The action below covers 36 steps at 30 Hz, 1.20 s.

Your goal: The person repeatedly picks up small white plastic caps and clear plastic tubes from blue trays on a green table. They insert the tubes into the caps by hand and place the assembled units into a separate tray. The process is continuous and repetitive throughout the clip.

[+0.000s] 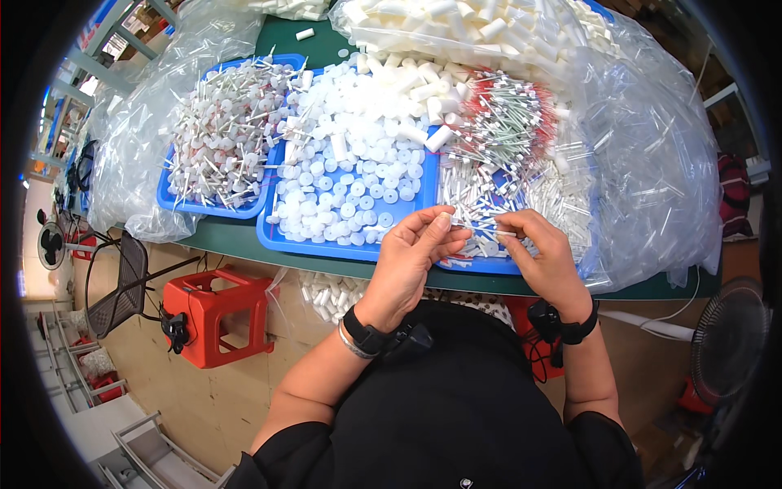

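Note:
My left hand is over the front edge of the right blue tray, its thumb and fingers pinched together. What it pinches is too small to make out. Facing it, my right hand grips a thin white stick-like piece between thumb and forefinger. The fingertips are a short way apart. Beneath them the tray holds many thin white pieces and a heap of small white-ended parts with red wires. Just left of my left hand, the middle blue tray holds translucent white discs.
The left blue tray is heaped with discs fitted on thin sticks. White foam-like cylinders fill a bag at the back. Clear plastic bags flank the trays on the green table. A red stool and a fan stand nearby.

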Available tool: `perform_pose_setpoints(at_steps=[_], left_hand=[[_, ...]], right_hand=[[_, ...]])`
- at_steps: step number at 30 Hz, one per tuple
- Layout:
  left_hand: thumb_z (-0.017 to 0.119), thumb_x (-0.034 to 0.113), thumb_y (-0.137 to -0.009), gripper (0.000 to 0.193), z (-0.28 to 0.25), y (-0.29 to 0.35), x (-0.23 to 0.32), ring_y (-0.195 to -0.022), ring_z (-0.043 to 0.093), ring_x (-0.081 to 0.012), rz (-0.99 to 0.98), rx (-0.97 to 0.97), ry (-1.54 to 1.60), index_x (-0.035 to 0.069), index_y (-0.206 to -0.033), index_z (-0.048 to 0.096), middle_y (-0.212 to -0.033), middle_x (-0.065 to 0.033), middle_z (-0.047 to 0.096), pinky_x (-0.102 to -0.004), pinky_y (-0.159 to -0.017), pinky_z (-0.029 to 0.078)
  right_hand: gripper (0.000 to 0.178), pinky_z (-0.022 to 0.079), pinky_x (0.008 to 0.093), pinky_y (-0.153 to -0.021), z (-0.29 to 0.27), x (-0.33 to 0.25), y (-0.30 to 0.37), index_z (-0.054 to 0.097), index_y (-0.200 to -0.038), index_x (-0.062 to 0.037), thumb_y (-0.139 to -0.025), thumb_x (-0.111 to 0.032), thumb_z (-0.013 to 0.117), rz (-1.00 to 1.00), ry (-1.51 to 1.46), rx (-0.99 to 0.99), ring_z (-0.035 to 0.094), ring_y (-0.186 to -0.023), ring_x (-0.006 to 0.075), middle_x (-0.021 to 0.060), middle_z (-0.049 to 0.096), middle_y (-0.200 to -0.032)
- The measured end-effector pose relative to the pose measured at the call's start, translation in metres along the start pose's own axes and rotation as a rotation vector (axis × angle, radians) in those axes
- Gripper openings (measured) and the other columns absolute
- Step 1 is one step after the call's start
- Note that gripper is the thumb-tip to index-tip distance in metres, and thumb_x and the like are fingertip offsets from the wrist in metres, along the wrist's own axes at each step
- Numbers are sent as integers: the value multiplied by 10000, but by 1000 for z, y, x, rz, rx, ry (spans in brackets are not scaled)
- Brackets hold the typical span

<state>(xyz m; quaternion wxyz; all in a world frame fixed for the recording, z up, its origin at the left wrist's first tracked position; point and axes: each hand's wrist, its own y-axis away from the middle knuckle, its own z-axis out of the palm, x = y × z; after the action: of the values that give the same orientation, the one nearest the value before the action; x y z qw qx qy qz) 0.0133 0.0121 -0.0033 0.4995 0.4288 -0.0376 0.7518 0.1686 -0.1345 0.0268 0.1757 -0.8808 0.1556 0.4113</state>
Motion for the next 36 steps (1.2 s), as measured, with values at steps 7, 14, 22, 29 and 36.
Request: perform_pose_setpoints(at_steps=[7, 14, 22, 29, 36], left_hand=[[617, 185, -988, 323, -1, 0, 0, -1010, 681, -220, -2, -5, 26, -51, -1206, 575, -1073, -120, 644, -288, -880, 570], [612, 183, -990, 334, -3, 0, -3, -1014, 682, -218, -14, -23, -2, -54, -1223, 572, -1084, -133, 658, -291, -881, 569], [620, 162, -984, 340, 3, 6, -8, -1006, 657, -145, -94, -150, -139, -5, -1279, 600, -1150, -88, 672, -260, -819, 551], [629, 162, -980, 301, -5, 7, -6, -871, 623, -96, 31, -114, -163, -6, -1230, 631, -1021, -40, 675, -236, -710, 511], [622, 241, -984, 245, -84, -42, 143, -935, 609, -128, 506, 141, 231, 44, -1129, 613, -990, -55, 666, -243, -824, 502]], right_hand=[[225, 522, 326, -736, 3, -1, 0, 645, -1077, 13, -855, 47, 659, -2, -46, 52, 664, -819, 237, 128, 665, -954], [227, 527, 321, -734, 4, -3, -2, 644, -1084, 15, -860, 47, 656, -49, -21, 37, 671, -818, 233, 131, 669, -957], [235, 560, 253, -667, 12, -3, 0, 590, -1199, 28, -976, -46, 587, 315, -643, -87, 673, -767, 128, 102, 688, -891], [270, 561, 263, -713, 19, -9, 1, 572, -1242, 31, -994, -77, 568, 263, -447, -74, 698, -821, 151, 128, 711, -946], [213, 544, 285, -731, 0, 5, -1, 639, -1152, 28, -970, -75, 600, 159, -121, 141, 707, -822, 179, 131, 728, -934]])
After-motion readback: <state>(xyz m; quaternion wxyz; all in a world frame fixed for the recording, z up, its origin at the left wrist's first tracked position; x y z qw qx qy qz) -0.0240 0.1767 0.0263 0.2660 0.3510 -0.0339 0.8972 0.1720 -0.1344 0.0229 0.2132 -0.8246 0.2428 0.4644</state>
